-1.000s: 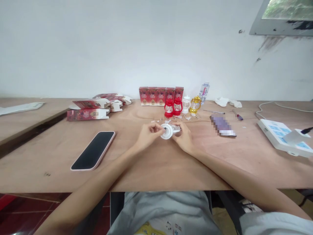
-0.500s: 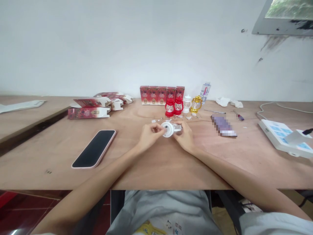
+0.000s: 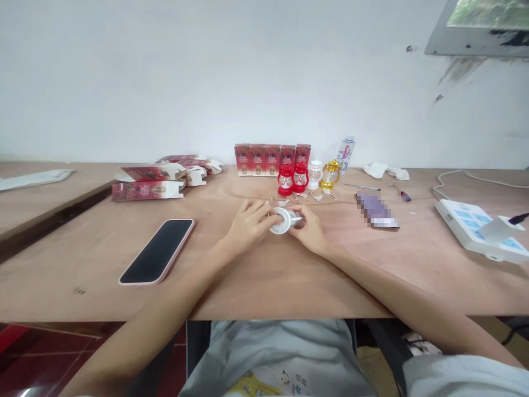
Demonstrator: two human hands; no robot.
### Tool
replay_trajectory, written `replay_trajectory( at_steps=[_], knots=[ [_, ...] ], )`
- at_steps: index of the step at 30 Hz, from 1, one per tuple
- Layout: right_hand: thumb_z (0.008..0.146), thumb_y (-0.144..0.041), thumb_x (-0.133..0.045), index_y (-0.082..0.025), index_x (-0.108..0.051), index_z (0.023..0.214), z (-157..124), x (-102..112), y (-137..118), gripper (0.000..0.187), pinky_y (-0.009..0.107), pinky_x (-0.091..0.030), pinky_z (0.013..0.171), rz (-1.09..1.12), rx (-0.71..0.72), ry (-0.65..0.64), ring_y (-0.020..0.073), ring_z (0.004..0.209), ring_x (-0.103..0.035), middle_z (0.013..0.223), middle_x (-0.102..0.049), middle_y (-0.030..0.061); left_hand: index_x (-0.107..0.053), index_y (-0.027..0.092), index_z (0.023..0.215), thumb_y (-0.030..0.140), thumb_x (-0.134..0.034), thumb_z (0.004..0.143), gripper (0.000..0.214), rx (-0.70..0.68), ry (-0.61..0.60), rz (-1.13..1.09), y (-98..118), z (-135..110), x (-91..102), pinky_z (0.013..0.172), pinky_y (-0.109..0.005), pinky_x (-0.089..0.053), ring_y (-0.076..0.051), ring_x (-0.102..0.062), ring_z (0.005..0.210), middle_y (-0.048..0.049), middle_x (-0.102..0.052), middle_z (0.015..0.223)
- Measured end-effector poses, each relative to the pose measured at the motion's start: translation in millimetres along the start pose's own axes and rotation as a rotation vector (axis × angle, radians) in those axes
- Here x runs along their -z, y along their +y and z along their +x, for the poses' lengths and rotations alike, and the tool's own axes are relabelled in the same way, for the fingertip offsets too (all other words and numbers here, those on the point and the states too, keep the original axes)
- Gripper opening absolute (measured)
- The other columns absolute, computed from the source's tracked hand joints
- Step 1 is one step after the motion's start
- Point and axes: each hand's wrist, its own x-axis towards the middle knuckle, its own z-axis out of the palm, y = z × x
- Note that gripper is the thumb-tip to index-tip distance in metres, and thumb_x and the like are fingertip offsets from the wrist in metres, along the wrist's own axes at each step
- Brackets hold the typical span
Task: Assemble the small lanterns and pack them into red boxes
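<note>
The person sits at a wooden desk [image 3: 256,286] with both forearms stretched forward, and the two hands meet near its middle. Between them is a small white lantern piece [image 3: 282,221], round and pale, held just above the desk top. The right hand [image 3: 309,231] is curled around its right side, fingers closed on it. The left hand [image 3: 248,223] comes in from the other side with its fingers laid out longer and flatter. They touch the left edge of the piece, but I cannot tell from here whether they pinch it or only rest against it.

Just beyond the hands, a few tiny loose parts [image 3: 318,197] lie scattered on the wood. Behind these stand two red lanterns [image 3: 292,180] side by side, then a white lantern [image 3: 315,173] and a gold lantern [image 3: 330,175] to their right. A row of red boxes [image 3: 270,159] stands upright against the wall behind them, with a clear water bottle [image 3: 345,150] near its right end.

To the left, a dark phone [image 3: 157,251] in a pink case lies face up, well apart from the hands. Farther back on that side is a heap of flattened red cartons [image 3: 151,183]. To the right lie a small screwdriver [image 3: 403,194], a crumpled white cloth [image 3: 386,172] and, near the desk's right end, a flat white device [image 3: 479,229] with a cable.
</note>
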Motion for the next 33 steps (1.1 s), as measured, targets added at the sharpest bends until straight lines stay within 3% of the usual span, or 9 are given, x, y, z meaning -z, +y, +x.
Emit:
replay_trajectory(
  at_steps=[3,7,11,15,17,19,23,29,33],
  knots=[
    [0.067,-0.020,-0.068,-0.022,-0.057,0.099,0.1,0.0,-0.8,0.034,0.034,-0.050,0.079,0.014,-0.018,-0.009,0.0203,0.092,-0.061,0.102,-0.065,0.0046,-0.063,0.020,0.088,0.017,-0.045,0.094,0.019,-0.045,0.029,0.000,-2.4,1.0,1.7,0.067,-0.029,-0.031,-0.013,-0.051,0.072,-0.0013,-0.066,0.079],
    [0.065,-0.019,-0.068,-0.022,-0.057,0.096,0.8,-0.7,0.4,0.034,0.033,-0.051,0.076,0.061,-0.059,-0.022,0.0192,0.090,-0.061,0.101,-0.064,0.0041,-0.064,0.021,0.089,0.023,-0.046,0.095,0.019,0.041,-0.009,-0.096,-2.0,0.5,2.5,0.068,-0.029,-0.033,-0.013,-0.053,0.074,-0.0019,-0.065,0.080],
    [0.059,-0.022,-0.072,-0.021,-0.056,0.096,4.3,-2.5,7.6,0.040,0.033,-0.051,0.077,0.199,-0.148,-0.008,0.0183,0.086,-0.063,0.096,-0.066,0.0025,-0.063,0.019,0.091,0.031,-0.050,0.092,0.018,0.265,0.004,-0.238,-4.2,-2.9,-1.9,0.072,-0.030,-0.038,-0.015,-0.056,0.079,-0.0036,-0.065,0.084],
    [0.052,-0.024,-0.077,-0.020,-0.055,0.097,10.0,-1.9,10.6,0.050,0.038,-0.049,0.090,0.371,-0.271,0.100,0.0211,0.095,-0.064,0.104,-0.068,0.0055,-0.064,0.019,0.091,0.033,-0.050,0.092,0.020,0.489,0.012,-0.321,-27.7,-9.7,-21.0,0.076,-0.030,-0.042,-0.015,-0.056,0.080,-0.0029,-0.063,0.081],
    [0.051,-0.023,-0.077,-0.019,-0.055,0.098,12.0,-1.0,9.8,0.052,0.039,-0.046,0.096,0.456,-0.287,0.128,0.0220,0.102,-0.063,0.109,-0.068,0.0075,-0.064,0.017,0.095,0.031,-0.050,0.091,0.020,0.587,-0.096,-0.324,-46.6,-12.2,-36.7,0.079,-0.031,-0.044,-0.017,-0.057,0.083,-0.0046,-0.064,0.087],
    [0.048,-0.021,-0.078,-0.018,-0.056,0.098,13.1,-0.5,8.7,0.055,0.040,-0.044,0.098,0.506,-0.304,0.131,0.0226,0.104,-0.062,0.110,-0.068,0.0077,-0.062,0.016,0.108,0.027,-0.049,0.090,0.025,0.662,-0.323,-0.264,-64.3,-11.3,-53.5,0.084,-0.035,-0.044,-0.019,-0.059,0.088,-0.0077,-0.066,0.099],
    [0.043,-0.014,-0.077,-0.019,-0.055,0.097,12.9,-0.6,8.0,0.058,0.041,-0.044,0.099,0.557,-0.349,0.128,0.0230,0.103,-0.063,0.106,-0.069,0.0054,-0.063,0.023,0.115,0.030,-0.045,0.091,0.031,0.554,-0.732,-0.086,-82.0,1.2,-81.3,0.095,-0.043,-0.037,-0.026,-0.054,0.110,-0.0098,-0.062,0.118],
    [0.042,-0.012,-0.077,-0.019,-0.056,0.098,11.9,-0.4,8.2,0.060,0.041,-0.043,0.099,0.525,-0.374,0.088,0.0229,0.101,-0.063,0.104,-0.069,0.0041,-0.072,0.021,0.090,0.027,-0.056,0.083,0.018,0.506,-0.863,-0.054,-81.5,22.6,-105.3,0.101,-0.043,-0.033,-0.025,-0.058,0.105,-0.0087,-0.068,0.106],
    [0.043,-0.014,-0.078,-0.020,-0.056,0.097,11.6,-0.5,8.7,0.059,0.041,-0.044,0.097,0.490,-0.358,0.077,0.0228,0.100,-0.062,0.103,-0.068,0.0041,-0.073,0.019,0.090,0.022,-0.056,0.082,0.020,0.523,-0.894,-0.057,-86.4,26.6,-111.9,0.099,-0.038,-0.038,-0.023,-0.062,0.098,-0.0084,-0.070,0.101]
  ],
)
